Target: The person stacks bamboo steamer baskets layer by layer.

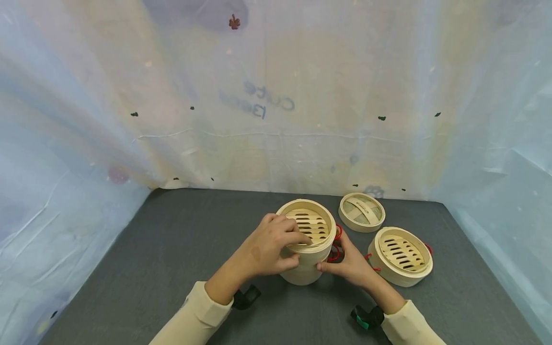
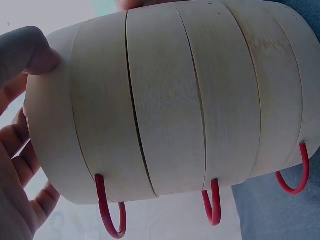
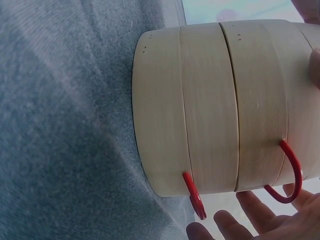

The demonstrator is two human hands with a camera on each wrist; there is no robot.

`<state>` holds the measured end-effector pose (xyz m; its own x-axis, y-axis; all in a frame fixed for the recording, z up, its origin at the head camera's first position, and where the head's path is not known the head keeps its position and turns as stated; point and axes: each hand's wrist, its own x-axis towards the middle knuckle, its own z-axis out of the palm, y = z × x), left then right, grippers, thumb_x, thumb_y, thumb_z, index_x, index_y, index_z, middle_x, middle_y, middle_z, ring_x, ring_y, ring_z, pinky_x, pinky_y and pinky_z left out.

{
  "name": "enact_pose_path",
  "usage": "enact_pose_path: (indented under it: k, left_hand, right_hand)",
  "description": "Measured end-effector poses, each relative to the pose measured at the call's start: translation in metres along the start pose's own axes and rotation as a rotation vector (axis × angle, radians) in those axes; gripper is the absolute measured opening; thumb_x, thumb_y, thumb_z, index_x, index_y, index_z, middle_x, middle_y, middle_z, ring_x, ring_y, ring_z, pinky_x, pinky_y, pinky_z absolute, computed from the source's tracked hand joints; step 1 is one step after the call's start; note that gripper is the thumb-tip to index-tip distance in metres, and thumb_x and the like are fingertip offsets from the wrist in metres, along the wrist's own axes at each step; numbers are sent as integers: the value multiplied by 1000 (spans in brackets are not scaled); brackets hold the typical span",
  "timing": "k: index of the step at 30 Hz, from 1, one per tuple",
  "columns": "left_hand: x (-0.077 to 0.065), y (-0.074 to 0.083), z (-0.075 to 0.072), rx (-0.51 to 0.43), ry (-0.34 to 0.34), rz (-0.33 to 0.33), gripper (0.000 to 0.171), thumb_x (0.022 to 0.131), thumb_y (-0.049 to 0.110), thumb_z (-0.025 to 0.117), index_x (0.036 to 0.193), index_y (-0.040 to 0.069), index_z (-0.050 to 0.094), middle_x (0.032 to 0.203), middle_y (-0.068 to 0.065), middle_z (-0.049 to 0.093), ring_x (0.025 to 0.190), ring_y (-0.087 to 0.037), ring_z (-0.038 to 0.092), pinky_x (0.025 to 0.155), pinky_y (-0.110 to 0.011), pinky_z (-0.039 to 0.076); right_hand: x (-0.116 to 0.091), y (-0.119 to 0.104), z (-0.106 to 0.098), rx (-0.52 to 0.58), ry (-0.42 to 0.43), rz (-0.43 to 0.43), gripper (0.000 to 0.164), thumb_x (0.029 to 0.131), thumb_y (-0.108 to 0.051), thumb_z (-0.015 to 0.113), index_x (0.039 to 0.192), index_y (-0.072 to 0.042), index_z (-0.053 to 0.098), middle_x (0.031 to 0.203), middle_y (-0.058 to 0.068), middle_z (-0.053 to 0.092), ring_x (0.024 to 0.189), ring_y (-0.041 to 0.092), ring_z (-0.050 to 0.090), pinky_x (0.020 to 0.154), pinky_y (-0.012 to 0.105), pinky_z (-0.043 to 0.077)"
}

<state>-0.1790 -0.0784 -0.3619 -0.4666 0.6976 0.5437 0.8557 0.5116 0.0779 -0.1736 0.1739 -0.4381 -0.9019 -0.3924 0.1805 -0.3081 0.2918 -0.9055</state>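
A stack of round bamboo steamer baskets (image 1: pixel 304 275) stands upright on the dark table in the head view, its slatted top basket (image 1: pixel 311 221) uncovered. My left hand (image 1: pixel 271 247) pinches that top basket at its near-left rim, thumb on the outer wall and fingers curled over the edge. Around the right side of the stack, below the rim, my right hand (image 1: pixel 351 266) holds the wall with its thumb at the front and fingers behind. Red loops (image 2: pixel 111 210) stick out from the side of the tiers in the left wrist view.
To the right sits another slatted steamer basket (image 1: pixel 403 256) with red loops. Behind it lies a round bamboo lid (image 1: pixel 362 213) with a strap handle. A pale plastic sheet (image 1: pixel 276 120) hangs at the back of the dark table (image 1: pixel 194 230) and along both sides.
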Motion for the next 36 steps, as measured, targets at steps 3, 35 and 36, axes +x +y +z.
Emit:
enact_pose_path:
  k: [3,35,36]
  left_hand:
    - [-1,0,0,-7,5,-1,28,72,22,72,100,30,73,84,12,56,79,-5,49,82,-37,39]
    - [-5,-5,-2,-110,109,-118,48,70,35,75,116,28,67,104,8,55,91,-9,47,84,-38,41]
    - [-7,-6,-2,-127,130,-150,53,69,37,76,120,27,65,106,6,55,92,-10,47,84,-39,40]
  right_hand:
    - [0,0,0,-1,2,-3,94,77,-17,80,150,-16,22,140,17,44,124,40,49,90,48,51]
    - [-4,-2,-1,-154,42,7,96,75,-22,82,150,-12,23,139,20,46,125,43,49,94,60,44]
    - [-5,-3,-2,-174,50,20,98,74,-24,82,150,-13,22,140,20,45,127,43,47,95,61,42]
